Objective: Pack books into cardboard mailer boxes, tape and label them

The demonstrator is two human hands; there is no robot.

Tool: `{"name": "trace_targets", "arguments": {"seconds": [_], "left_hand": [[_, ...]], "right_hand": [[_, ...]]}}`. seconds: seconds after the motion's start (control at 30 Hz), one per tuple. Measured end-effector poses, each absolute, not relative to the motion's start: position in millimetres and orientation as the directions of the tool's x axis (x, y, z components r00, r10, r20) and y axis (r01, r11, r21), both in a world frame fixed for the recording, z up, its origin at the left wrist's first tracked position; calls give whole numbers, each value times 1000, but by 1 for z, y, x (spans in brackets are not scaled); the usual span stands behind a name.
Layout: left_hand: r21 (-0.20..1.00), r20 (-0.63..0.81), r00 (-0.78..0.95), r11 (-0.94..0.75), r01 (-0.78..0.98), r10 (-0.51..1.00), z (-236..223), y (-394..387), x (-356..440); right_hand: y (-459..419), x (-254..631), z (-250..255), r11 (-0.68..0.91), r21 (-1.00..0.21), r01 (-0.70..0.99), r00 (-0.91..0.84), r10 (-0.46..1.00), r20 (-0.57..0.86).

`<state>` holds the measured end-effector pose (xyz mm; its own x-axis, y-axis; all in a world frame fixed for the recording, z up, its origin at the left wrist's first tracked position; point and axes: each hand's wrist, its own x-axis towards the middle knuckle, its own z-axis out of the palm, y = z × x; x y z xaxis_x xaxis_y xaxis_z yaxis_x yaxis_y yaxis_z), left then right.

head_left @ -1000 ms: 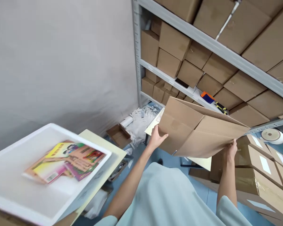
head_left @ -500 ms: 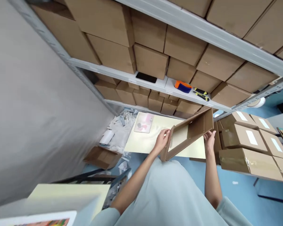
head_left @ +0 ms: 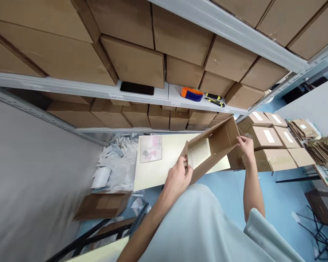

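Both hands hold a brown cardboard box (head_left: 221, 140), tilted over a pale cream tabletop (head_left: 150, 176). Through the box, a patch of the cream surface shows, so its bottom seems at least partly open. My left hand (head_left: 177, 174) grips the near left end, fingers bent over the cardboard edge. At the far right corner, my right hand (head_left: 246, 146) pinches the wall between thumb and fingers. On the tabletop, left of the box, lies a flat clear packet (head_left: 151, 149) with a pinkish print.
Metal shelves (head_left: 84, 87) full of cardboard boxes rise ahead. One shelf edge carries a black phone-like slab (head_left: 137, 88), an orange-and-blue tape dispenser (head_left: 191, 94) and yellow-black cutters (head_left: 215, 102). Labelled boxes (head_left: 265, 137) are stacked at right. Paper scraps (head_left: 120, 160) heap at left.
My view has turned to the right. The box has tipped so more of its inside shows. My left hand has wrapped further around its end, and my right hand has moved up to the corner.
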<state>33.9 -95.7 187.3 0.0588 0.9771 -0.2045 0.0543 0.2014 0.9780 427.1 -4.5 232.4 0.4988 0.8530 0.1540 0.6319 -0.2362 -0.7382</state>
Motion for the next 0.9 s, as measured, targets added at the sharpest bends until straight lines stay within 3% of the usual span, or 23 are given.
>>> {"name": "trace_targets", "arguments": {"seconds": [0.23, 0.37, 0.47, 0.57, 0.7, 0.8, 0.9], "left_hand": [[984, -94, 17, 90, 151, 995, 233, -64, -7], [980, -68, -13, 70, 188, 998, 241, -44, -9], [947, -16, -40, 28, 319, 999, 236, -36, -3], [878, 7, -84, 34, 477, 996, 229, -28, 4], [748, -57, -201, 175, 640, 978, 224, -18, 16], [736, -105, -257, 249, 629, 961, 220, -16, 23], [815, -150, -275, 276, 510, 950, 214, -22, 25]], "right_hand": [[-88, 422, 275, -316, -729, 607, 637, 742, 208], [-110, 415, 268, -296, -735, 610, 636, 736, 231], [-105, 412, 251, -313, -687, 656, 614, 750, 245], [-90, 414, 238, -326, -623, 711, 550, 810, 204], [-69, 424, 232, -247, -557, 793, 330, 943, 51], [-54, 440, 235, -218, -552, 805, 191, 976, -107], [-31, 456, 240, -198, -615, 764, 145, 980, -135]]}}
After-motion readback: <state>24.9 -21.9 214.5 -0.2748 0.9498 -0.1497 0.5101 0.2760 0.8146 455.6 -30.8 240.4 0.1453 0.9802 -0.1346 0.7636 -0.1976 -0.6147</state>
